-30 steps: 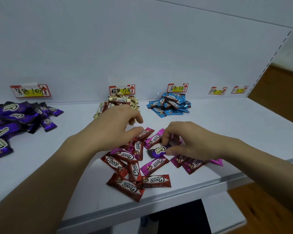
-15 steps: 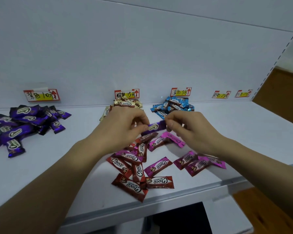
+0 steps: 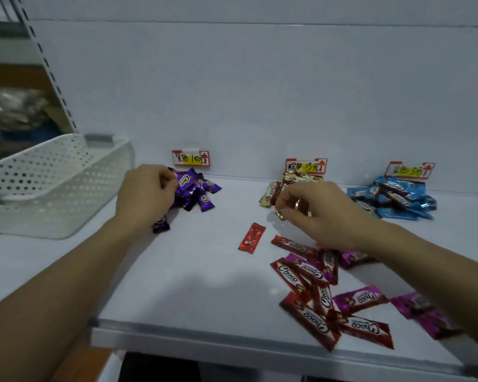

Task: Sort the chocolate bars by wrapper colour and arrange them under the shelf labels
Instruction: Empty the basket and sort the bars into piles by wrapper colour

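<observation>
left hand (image 3: 145, 194) curled against purple foil chocolate-bar pile (image 3: 196, 188), centre-left, grip unclear; right hand (image 3: 315, 213) pinches gold foil bar (image 3: 279, 215) by gold pile (image 3: 298, 175).

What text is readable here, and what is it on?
"Choco": purple bar on the purple pile.
"Choco": red bars and magenta bars near the front edge.
"紫色 10元", red arrow: left label.
"15元", red arrow: middle label; first characters blurred.
Right label: red arrow, writing blurred.
Gold bars, blue bars: print too small.
</observation>
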A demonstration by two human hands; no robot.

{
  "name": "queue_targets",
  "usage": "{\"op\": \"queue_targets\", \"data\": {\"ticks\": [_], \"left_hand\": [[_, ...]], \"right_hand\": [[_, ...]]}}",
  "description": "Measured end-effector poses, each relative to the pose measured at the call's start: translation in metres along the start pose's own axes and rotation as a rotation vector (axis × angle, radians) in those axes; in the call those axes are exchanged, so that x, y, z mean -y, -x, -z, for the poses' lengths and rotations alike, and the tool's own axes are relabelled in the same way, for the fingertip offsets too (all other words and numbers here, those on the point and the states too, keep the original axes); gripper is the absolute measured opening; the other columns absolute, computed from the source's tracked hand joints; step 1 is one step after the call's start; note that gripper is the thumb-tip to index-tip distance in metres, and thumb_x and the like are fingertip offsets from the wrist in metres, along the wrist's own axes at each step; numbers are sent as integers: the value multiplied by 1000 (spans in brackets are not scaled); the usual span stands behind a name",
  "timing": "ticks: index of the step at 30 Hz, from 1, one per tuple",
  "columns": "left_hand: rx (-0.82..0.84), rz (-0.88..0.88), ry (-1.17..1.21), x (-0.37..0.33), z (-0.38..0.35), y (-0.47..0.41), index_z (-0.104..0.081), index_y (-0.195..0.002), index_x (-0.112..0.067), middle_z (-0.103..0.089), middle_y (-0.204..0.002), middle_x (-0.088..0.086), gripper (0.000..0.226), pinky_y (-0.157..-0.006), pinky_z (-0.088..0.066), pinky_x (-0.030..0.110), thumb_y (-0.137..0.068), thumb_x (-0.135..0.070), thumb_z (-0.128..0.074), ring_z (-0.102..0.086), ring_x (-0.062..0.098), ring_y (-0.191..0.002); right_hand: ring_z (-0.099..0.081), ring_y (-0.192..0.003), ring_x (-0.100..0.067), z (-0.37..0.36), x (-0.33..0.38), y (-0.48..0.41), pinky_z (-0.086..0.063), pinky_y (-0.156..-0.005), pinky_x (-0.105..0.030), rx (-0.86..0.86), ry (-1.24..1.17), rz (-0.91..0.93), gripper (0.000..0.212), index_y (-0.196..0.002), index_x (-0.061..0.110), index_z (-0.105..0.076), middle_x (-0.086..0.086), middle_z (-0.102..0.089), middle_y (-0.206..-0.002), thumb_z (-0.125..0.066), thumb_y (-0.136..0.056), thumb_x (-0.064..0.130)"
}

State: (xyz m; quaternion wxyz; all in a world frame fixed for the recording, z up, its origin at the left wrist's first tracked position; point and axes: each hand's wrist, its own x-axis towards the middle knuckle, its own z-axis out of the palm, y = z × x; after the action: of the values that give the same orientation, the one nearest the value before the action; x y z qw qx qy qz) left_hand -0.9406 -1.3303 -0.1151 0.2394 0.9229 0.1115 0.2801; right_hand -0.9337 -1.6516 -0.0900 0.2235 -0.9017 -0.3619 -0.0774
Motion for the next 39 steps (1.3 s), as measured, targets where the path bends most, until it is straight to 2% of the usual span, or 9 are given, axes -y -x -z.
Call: {"op": "queue_targets", "data": {"ticks": [5,10,13,16,20,24,28,34,39], "left_hand": [[-46,-33,-102,8,-4,3,-72,-87,-25,-63,-78,-5,8,-66,-46,32,-89,-31,-68,-61,21,-77],[-30,-230,-109,-12,-5,11,-69,-89,-25,-59,-86,-4,10,-69,-41,33,-90,-35,-67,-53,18,-78],[118,-358,-46,-39,-8,26,-70,-91,-26,-61,-85,-11,11,-68,-40,29,-90,-37,-66,-55,11,-78],[327,-426,-54,-64,-15,42,-70,-102,-28,-63,-90,-14,26,-70,-46,27,-92,-50,-60,-55,3,-79],[600,-459,-180,-89,-22,58,-64,-117,-35,-61,-107,-11,40,-75,-50,28,-89,-63,-58,-54,5,-89],[645,-511,-100,-101,-25,66,-66,-118,-35,-64,-108,-12,28,-75,-49,24,-91,-43,-67,-54,3,-84],[637,-529,-41,-108,-24,70,-67,-115,-34,-65,-99,-19,28,-70,-51,21,-88,-40,-71,-60,0,-80],[652,-549,59,-118,-24,84,-69,-108,-36,-61,-83,-25,22,-71,-53,21,-87,-39,-74,-60,-1,-80],[643,-560,108,-121,-27,83,-69,-108,-36,-64,-89,-26,22,-71,-51,14,-88,-43,-71,-62,-5,-83]], "right_hand": [[-54,-84,9,-2,0,-3,-39,-65,-7,7,47,23,14,-99,38,-63,24,-61,-90,-62,-96,25],[-54,-88,8,5,-12,11,-41,-68,-8,53,39,-28,12,-102,33,-68,25,-61,-90,-64,-96,23],[-55,-86,9,10,-17,16,-40,-69,-6,79,61,-45,12,-105,28,-70,29,-58,-89,-63,-96,23],[-58,-83,4,16,-20,21,-42,-69,-8,115,74,-51,14,-107,25,-72,25,-62,-91,-63,-97,24],[-59,-87,3,26,-23,36,-41,-68,-9,185,103,-40,16,-110,30,-72,21,-66,-99,-62,-98,28],[-59,-91,-4,30,-9,54,-43,-71,-14,225,40,-28,24,-109,33,-72,20,-65,-93,-64,-92,48],[-48,-95,-3,14,6,68,-42,-80,-23,262,161,-16,39,-116,35,-67,16,-60,-100,-64,-87,62],[-54,-87,-7,12,7,76,-39,-71,-22,156,116,-52,16,-104,29,-73,14,-69,-90,-62,-96,37],[-59,-84,2,22,-9,88,-41,-70,-8,-44,-1,-148,13,-101,24,-75,25,-64,-83,-62,-98,25]]}}
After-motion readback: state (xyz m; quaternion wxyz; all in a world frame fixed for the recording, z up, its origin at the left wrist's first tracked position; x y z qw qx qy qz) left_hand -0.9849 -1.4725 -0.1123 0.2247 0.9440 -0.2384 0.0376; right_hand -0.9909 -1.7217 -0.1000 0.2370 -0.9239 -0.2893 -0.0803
